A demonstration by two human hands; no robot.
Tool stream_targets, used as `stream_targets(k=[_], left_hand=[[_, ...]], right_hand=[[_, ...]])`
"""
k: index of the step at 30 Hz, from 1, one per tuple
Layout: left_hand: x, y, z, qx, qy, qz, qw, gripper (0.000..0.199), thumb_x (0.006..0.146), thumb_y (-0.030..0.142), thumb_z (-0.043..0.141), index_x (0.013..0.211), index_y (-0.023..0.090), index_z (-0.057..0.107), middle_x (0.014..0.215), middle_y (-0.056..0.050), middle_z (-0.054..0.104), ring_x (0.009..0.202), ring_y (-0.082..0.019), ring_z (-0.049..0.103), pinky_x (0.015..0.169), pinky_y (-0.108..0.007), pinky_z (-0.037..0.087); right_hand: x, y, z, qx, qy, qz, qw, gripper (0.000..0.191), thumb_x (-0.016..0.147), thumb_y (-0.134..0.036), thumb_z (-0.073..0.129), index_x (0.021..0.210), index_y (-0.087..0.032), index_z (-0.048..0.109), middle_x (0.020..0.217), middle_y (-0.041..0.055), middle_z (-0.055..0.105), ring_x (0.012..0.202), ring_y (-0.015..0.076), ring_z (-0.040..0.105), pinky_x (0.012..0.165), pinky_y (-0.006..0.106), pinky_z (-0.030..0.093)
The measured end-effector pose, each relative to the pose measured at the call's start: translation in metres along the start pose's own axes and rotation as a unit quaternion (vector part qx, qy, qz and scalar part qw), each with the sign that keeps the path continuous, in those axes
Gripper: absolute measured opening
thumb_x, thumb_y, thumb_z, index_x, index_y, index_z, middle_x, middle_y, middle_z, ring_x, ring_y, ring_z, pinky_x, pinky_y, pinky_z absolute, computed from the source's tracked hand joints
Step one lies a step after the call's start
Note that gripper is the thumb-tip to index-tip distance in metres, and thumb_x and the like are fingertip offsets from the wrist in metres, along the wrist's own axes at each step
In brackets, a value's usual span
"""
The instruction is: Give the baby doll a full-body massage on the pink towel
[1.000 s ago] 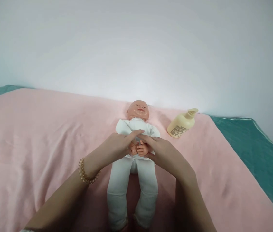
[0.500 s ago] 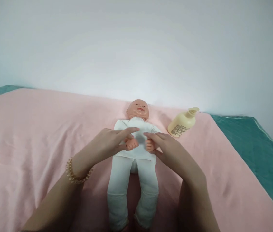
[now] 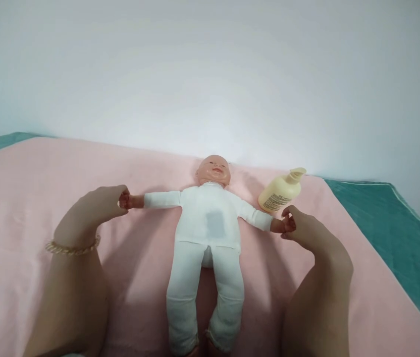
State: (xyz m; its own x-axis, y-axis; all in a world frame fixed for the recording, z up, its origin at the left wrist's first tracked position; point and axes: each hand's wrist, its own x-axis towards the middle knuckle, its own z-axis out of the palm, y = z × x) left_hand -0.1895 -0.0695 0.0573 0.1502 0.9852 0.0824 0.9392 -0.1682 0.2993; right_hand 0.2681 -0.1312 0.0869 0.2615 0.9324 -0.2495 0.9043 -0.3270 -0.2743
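A baby doll point(image 3: 191, 218) with a white cloth body lies on its back, head away from me, its two arms stretched out to the sides. My left hand point(image 3: 102, 203), with a beaded bracelet point(image 3: 74, 247) at the wrist, is closed round the doll's hand point(image 3: 131, 200) on the left. On the other side my right hand point(image 3: 304, 225) pinches the doll's other hand point(image 3: 283, 225). A grey patch marks the doll's belly. Just beyond my right hand stands a pale yellow pump bottle point(image 3: 280, 191), touched by neither hand.
Under the doll spreads a pink sheet point(image 3: 135, 307) with soft creases on the left. Green quilted cloth point(image 3: 384, 223) shows beyond it at the right and at the far left corner. A pale wall point(image 3: 210, 74) rises behind.
Both my hands have moved apart, drawing the doll's arms from folded over its chest to spread wide. The grey belly patch is now uncovered. The bottle has stayed put.
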Motion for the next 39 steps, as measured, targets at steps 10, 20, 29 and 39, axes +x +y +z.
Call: stream_targets(k=[10,20,29,39], left_hand=[[0.009,-0.006,0.013,0.072,-0.106,0.015,0.992,0.008,0.074,0.025,0.05,0.068,0.02,0.049,0.06,0.001,0.062,0.054,-0.017,0.056,0.049,-0.023,0.036],[-0.009,0.05,-0.028,0.097,0.106,0.081,0.986,0.022,0.093,0.033,0.045,0.111,0.023,0.055,0.098,0.0,0.071,0.08,-0.018,0.064,0.1,-0.043,0.04],[-0.007,0.118,0.016,-0.056,0.129,0.296,0.945,0.031,0.091,0.036,0.056,0.121,0.029,0.058,0.108,0.002,0.072,0.098,-0.019,0.067,0.106,-0.039,0.04],[-0.014,0.152,0.061,-0.041,0.007,0.355,0.934,0.047,0.085,0.004,0.046,0.129,0.018,0.04,0.087,0.0,0.073,0.087,-0.017,0.069,0.107,-0.041,0.039]], right_hand=[[0.024,0.015,0.013,-0.006,-0.083,-0.01,0.996,0.015,0.062,-0.008,0.058,0.071,-0.021,0.056,0.077,0.0022,0.065,0.074,0.0206,0.061,0.06,0.028,0.044],[-0.023,-0.027,-0.011,0.107,0.136,-0.155,0.973,0.039,0.08,-0.028,0.06,0.119,-0.026,0.054,0.1,0.0058,0.069,0.085,0.0233,0.067,0.069,0.032,0.053],[-0.03,-0.073,0.01,0.111,0.049,-0.324,0.938,0.052,0.085,-0.022,0.06,0.134,-0.034,0.045,0.121,0.0024,0.065,0.107,0.0235,0.063,0.085,0.037,0.052],[-0.032,-0.087,0.023,0.049,-0.025,-0.351,0.935,0.053,0.082,-0.013,0.056,0.132,-0.03,0.047,0.1,0.001,0.069,0.083,0.0175,0.063,0.067,0.026,0.046]])
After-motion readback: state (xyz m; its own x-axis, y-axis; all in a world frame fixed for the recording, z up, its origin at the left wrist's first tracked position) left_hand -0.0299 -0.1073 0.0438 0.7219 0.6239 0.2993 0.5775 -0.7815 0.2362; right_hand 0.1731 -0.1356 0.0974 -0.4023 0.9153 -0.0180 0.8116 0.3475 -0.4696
